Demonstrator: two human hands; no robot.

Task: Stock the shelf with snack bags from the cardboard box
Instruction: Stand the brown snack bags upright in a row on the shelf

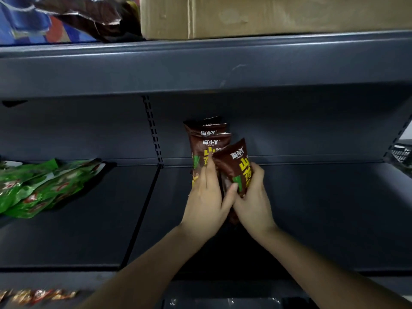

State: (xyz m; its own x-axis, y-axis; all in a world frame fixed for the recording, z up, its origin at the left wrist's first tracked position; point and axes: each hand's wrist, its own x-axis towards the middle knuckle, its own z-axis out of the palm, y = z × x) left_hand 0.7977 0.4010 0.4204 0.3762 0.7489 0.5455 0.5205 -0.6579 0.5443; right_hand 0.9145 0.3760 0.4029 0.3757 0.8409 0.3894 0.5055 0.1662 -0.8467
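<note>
Several brown snack bags (208, 139) with yellow lettering stand upright in a row at the back of the dark shelf (312, 208). My left hand (206, 197) lies flat against the front of that row, fingers straight. My right hand (252, 197) grips one more brown snack bag (236, 163), tilted to the right, just beside the row. A cardboard box (267, 16) sits on the shelf above.
Green snack bags (38, 186) lie in a heap on the left bay of the same shelf. A slotted upright (152, 130) divides the two bays. Brown and blue bags (66, 16) sit on the top shelf left of the box. Small wrapped packs (38, 295) show at the lower left.
</note>
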